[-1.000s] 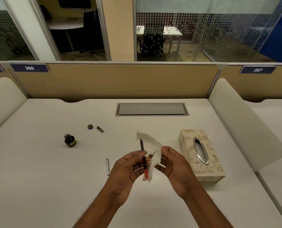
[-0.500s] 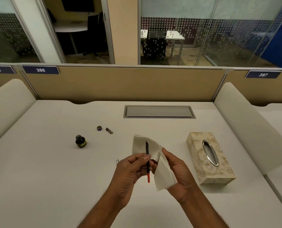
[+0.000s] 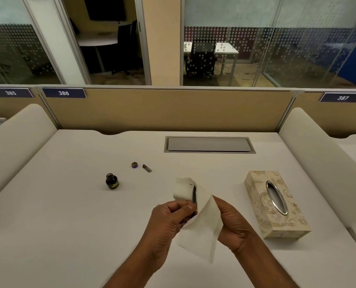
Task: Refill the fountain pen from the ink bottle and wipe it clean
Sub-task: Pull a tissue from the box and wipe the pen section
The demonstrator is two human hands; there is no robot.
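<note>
Since the earlier frame, the tissue [image 3: 202, 231] has been drawn further round the fountain pen [image 3: 194, 195], so that the red lower part of the pen, seen before below the fingers, is now covered. All is done above the white desk [image 3: 69, 215], where the patterned tissue box [image 3: 276, 204] lies at the centre right of the frame. In the lower centre, the pen is pinched upright by the curled fingers of the left hand [image 3: 168, 221], and only its dark upper end is shown against the paper. The tissue is gripped at its right edge by the right hand [image 3: 233, 225], though most of those fingers are hidden behind the sheet. The step in hand is judged to be the wiping. It would be done well if the pen is kept steady by the left hand while the paper is closed lightly round the tip and pulled along it, and a clean part of the paper should be used for each pass. The ink bottle [image 3: 111, 181] is left open at the centre left, well apart from the hands, with its bottle cap [image 3: 134, 165] and a small metal part [image 3: 147, 168] further up. On the partition, three blue number plates [image 3: 63, 93] are read as 385, 386 and 387. The yellow label of the bottle is too small to be read.
</note>
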